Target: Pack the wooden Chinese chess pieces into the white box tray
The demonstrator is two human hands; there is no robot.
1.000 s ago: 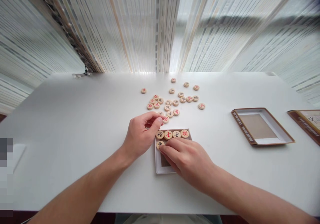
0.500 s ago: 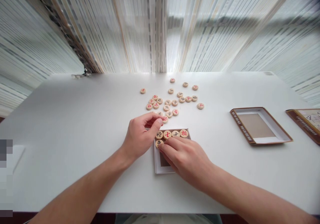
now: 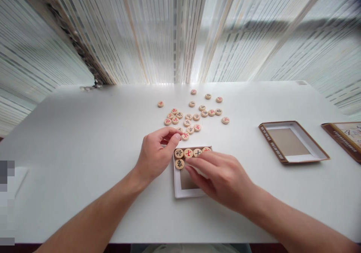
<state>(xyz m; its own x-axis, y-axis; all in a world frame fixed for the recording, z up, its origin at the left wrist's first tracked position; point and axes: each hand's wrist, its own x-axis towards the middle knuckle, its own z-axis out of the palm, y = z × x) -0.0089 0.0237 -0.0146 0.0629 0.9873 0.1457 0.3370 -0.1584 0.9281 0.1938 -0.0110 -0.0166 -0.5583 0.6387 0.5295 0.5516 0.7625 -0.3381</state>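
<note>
A shallow white-lined box (image 3: 177,187) holds round wooden Chinese chess pieces in a back row, partly covered by my right hand. A black-marked elephant piece (image 3: 179,164) lies below the row's left end. My right hand (image 3: 218,174) hovers over the box beside that piece, thumb and fingers apart, with nothing seen between them. My left hand (image 3: 158,149) is at the box's back left corner. Its fingers curve loosely, the tips close to a red-marked piece (image 3: 185,136) on the table; I see nothing in its grasp.
Several loose pieces (image 3: 187,122) lie scattered beyond the box on the white table (image 3: 84,140). To the right are an open brown-edged box part (image 3: 295,142) and a printed brown lid (image 3: 342,138). Striped string curtains (image 3: 180,31) hang along the table's far edge.
My right hand has let go of the black elephant piece and drawn back slightly to the right, leaving it uncovered in the box. My left hand has barely moved.
</note>
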